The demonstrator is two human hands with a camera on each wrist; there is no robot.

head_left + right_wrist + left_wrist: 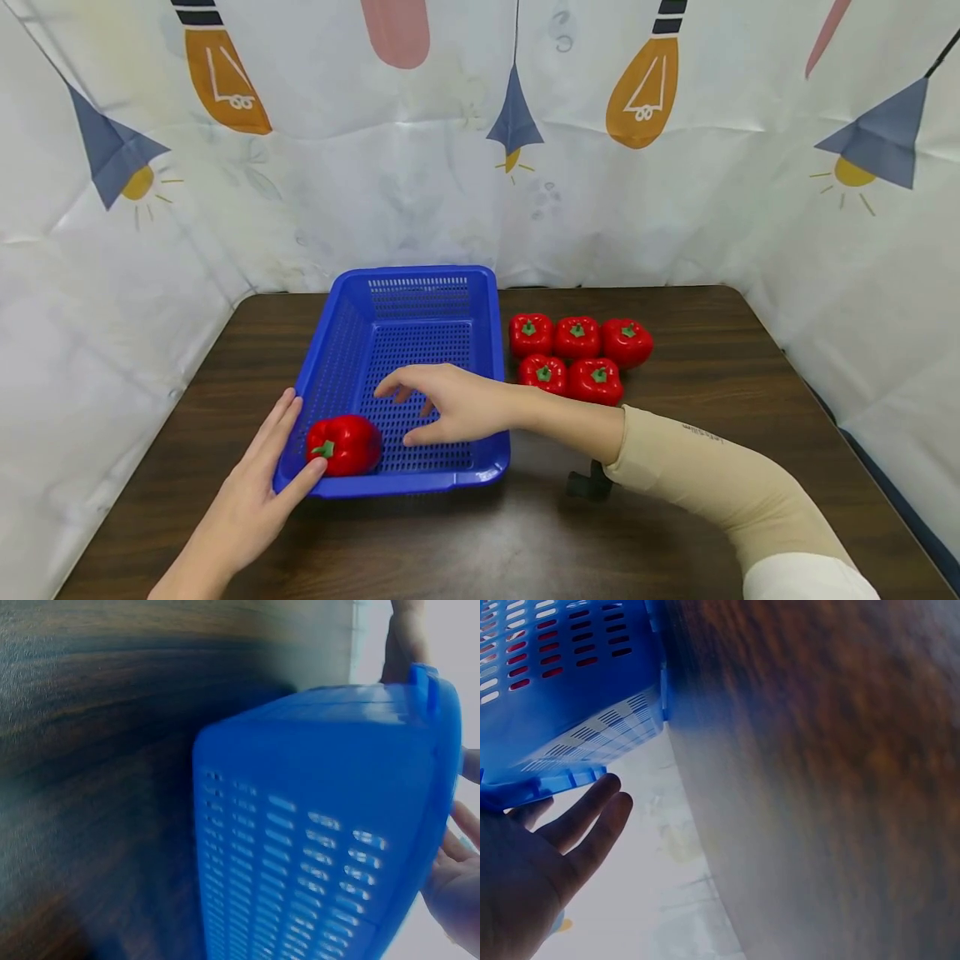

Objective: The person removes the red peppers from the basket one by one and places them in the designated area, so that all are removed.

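Hands (352, 467) flanking pepper (345, 445) in basket (487, 350)

The red bell pepper (343, 445), glossy with a green stem, is lying on its side inside the blue perforated basket (420, 333), in the near-left corner, stem pointing toward the near-left wall. The basket, rectangular and open-topped, is sitting flat. Five matching peppers (576, 355) are standing upright, clustered just beside the basket's right wall.
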